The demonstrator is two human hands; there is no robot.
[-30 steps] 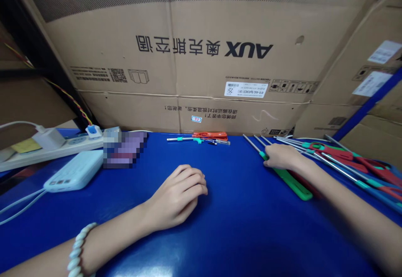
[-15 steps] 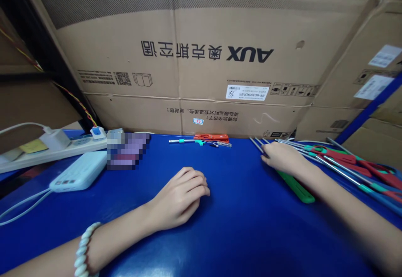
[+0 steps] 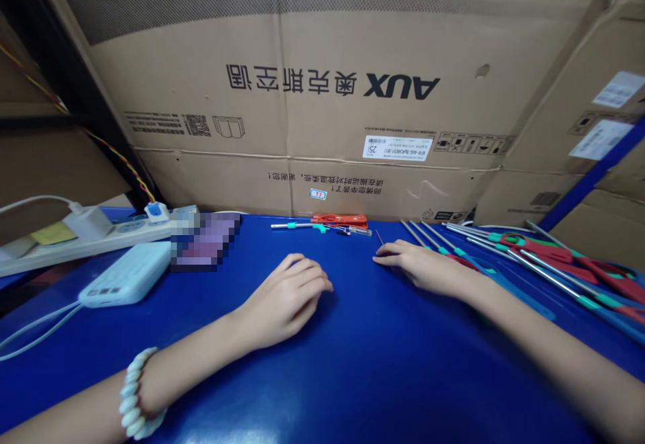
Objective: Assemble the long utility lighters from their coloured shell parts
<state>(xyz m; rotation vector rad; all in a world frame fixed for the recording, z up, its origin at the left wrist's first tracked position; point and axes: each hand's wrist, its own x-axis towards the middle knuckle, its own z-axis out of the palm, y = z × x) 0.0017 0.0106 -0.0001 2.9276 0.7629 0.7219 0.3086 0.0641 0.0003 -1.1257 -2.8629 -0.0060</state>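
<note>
My left hand (image 3: 289, 296) rests on the blue table (image 3: 383, 377) near the middle, fingers loosely curled under with nothing in them; a white bead bracelet (image 3: 136, 397) is on that wrist. My right hand (image 3: 423, 266) lies to its right, fingers closed over a long thin tool whose metal tip (image 3: 378, 236) sticks out past the fingertips. The tool's handle is hidden under my hand and forearm. Just right of that hand lies a pile of long metal-shafted tools (image 3: 544, 256) with red, green and blue handles.
A small red tool and thin screwdrivers (image 3: 327, 224) lie at the back centre. A white power bank (image 3: 125, 275) and a power strip (image 3: 85, 236) with cables sit at the left. Big cardboard boxes (image 3: 312, 95) wall off the back and right.
My right hand has slid left out of the tool pile towards the table's middle, drawing a long tool with it; its tip now shows. The left hand has stayed put.
</note>
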